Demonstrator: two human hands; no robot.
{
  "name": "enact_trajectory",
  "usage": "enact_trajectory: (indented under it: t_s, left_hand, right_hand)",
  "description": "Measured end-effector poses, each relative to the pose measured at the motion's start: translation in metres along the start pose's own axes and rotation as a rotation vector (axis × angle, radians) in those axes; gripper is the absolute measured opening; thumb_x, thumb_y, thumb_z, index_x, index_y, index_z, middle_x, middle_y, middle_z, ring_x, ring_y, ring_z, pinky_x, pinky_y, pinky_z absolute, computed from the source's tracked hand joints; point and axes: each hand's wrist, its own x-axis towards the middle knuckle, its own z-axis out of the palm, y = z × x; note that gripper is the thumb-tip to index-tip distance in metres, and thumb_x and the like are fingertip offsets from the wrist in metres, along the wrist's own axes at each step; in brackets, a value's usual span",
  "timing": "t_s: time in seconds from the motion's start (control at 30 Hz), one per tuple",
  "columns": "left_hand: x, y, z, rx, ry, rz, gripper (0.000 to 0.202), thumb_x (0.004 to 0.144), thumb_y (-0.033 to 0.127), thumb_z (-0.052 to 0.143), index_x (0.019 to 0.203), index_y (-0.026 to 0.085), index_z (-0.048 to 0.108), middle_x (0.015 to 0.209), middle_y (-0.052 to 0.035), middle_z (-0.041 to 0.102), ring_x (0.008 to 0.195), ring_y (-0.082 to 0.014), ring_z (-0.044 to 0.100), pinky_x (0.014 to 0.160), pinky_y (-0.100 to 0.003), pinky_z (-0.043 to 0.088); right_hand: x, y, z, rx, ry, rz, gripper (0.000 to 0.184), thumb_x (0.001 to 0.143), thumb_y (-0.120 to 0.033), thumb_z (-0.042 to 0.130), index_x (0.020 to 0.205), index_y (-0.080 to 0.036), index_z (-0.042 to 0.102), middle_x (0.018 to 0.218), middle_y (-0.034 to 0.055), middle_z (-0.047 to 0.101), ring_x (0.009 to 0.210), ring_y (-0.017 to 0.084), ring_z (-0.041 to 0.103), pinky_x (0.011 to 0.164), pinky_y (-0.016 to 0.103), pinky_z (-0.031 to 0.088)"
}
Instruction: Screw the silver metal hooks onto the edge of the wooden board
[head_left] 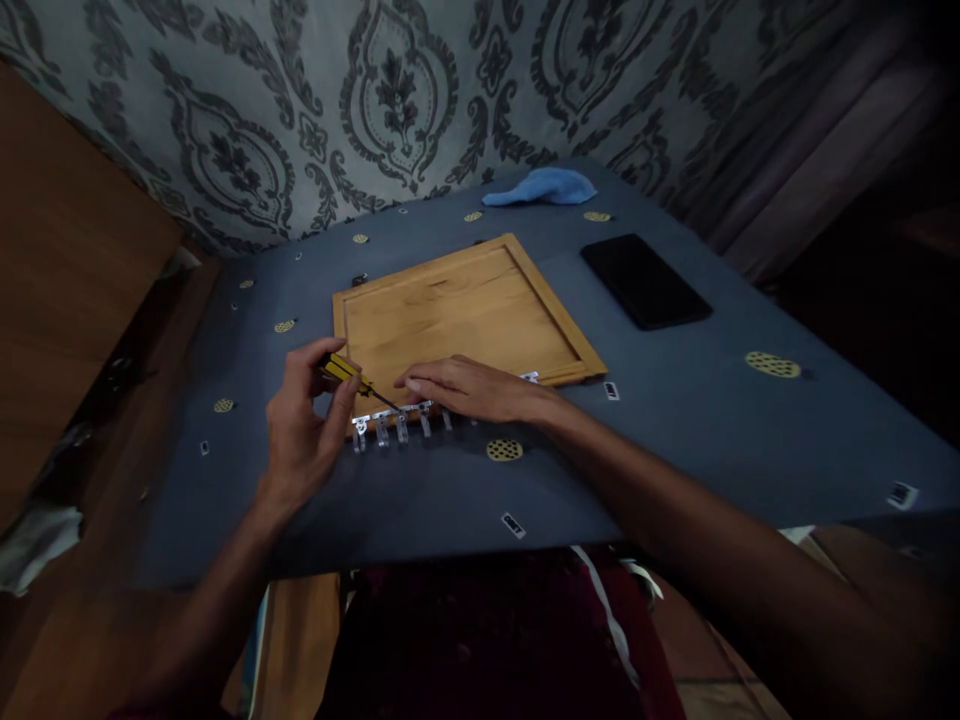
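Note:
A wooden panel [450,315] with a raised frame lies flat on the cloth-covered table. Along its near edge runs a row of several shiny metal hooks [382,430] on a strip. My left hand [307,420] is closed around a screwdriver [341,368] with a yellow and black handle; its tip reaches down to the strip near the middle hooks. My right hand [465,388] lies flat over the panel's near edge, fingers stretched toward the screwdriver tip, covering part of the strip. The strip's right end shows beyond the wrist.
A black phone or tablet [645,282] lies to the right of the panel. A crumpled blue cloth [544,187] sits at the back by the patterned wall. The blue-grey tablecloth [435,510] has pineapple prints. A wooden cabinet [75,260] stands at the left.

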Motion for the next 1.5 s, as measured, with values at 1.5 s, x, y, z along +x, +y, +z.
enact_trajectory:
  t_s: [1.5]
  left_hand:
    - [0.008, 0.019, 0.004, 0.047, -0.119, -0.005, 0.025, 0.093, 0.028, 0.06, 0.117, 0.024, 0.054, 0.097, -0.0004, 0.071, 0.07, -0.0118, 0.07, 0.062, -0.022, 0.056]
  right_hand:
    - [0.016, 0.021, -0.017, 0.332, -0.201, 0.12, 0.046, 0.101, -0.05, 0.048, 0.12, -0.014, 0.069, 0.116, 0.012, 0.076, 0.11, 0.021, 0.07, 0.097, 0.034, 0.051]
